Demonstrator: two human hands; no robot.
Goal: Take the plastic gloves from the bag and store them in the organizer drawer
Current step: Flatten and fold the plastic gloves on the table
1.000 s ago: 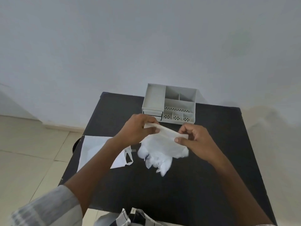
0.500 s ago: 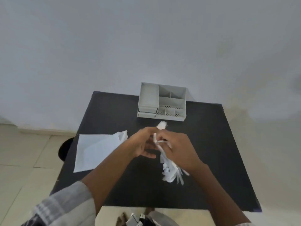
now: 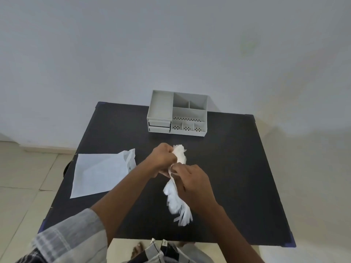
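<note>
A bundle of thin white plastic gloves [image 3: 177, 202] hangs above the middle of the black table [image 3: 237, 168], its finger ends dangling toward me. My left hand [image 3: 163, 158] grips the bundle's upper end, which bunches out past my knuckles. Just below it, my right hand [image 3: 190, 179] pinches the bundle. The flat white bag [image 3: 98, 173] lies on the table's left side. The grey organizer [image 3: 177, 114] stands at the far edge, with its two small drawers [image 3: 159, 126] at front left, both closed.
The wall rises directly behind the organizer. The bag's left corner reaches the table's left edge, with tiled floor beyond. My sandalled foot and trouser leg show below the table's near edge.
The gloves went from a spread sheet held between both hands to a narrow gathered bundle; my hands have come together over the table's middle. The view pulled back slightly.
</note>
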